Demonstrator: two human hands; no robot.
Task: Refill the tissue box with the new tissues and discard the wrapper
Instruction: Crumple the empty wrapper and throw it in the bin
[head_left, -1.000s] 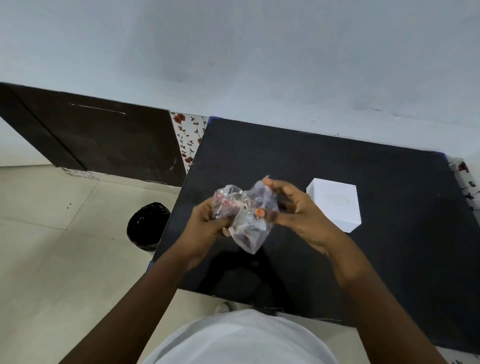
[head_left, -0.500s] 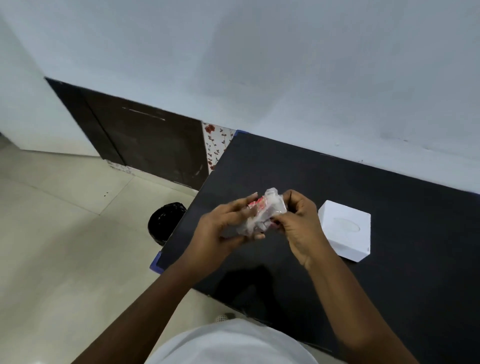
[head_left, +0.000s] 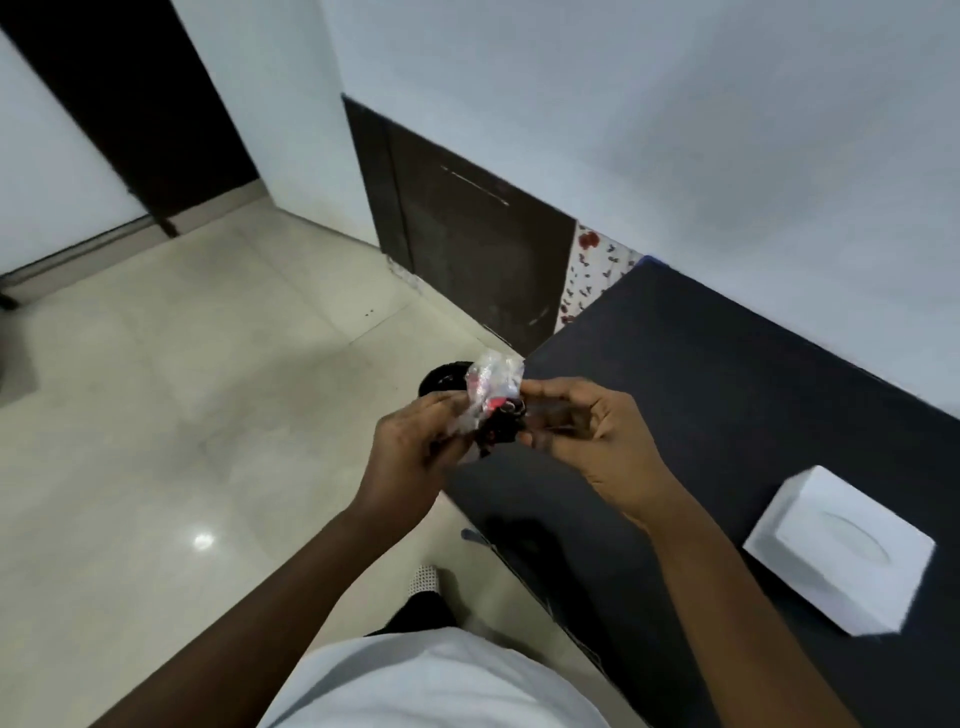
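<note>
Wrapper (head_left: 491, 400), a crumpled wad of clear plastic with red print, sits just above frame centre, pinched between both hands at chest height. Left hand (head_left: 415, 447), at about 9 o'clock of the wad, has its fingers curled closed around the plastic's lower portion; right hand (head_left: 592, 436), at 3 o'clock, closes thumb and fingertips on the wad's near edge, the remaining fingers loosely bent. Holding from two sides appears to serve to compress the film into a compact ball, which would drop cleanly rather than drift. Directly behind the wad, at 12 o'clock of it, the dark rim of a black bin (head_left: 441, 376) shows on the pale tiled floor (head_left: 182, 389), beside the corner of the black table (head_left: 753, 415); the hands are held over that corner, seemingly so that the wrapper can be released toward the bin. Tissue box (head_left: 841, 551), white with an oval slot in its top face, rests closed on the table at 4 o'clock, well apart from both hands, suggesting that refilling is complete and only disposal remains.
</note>
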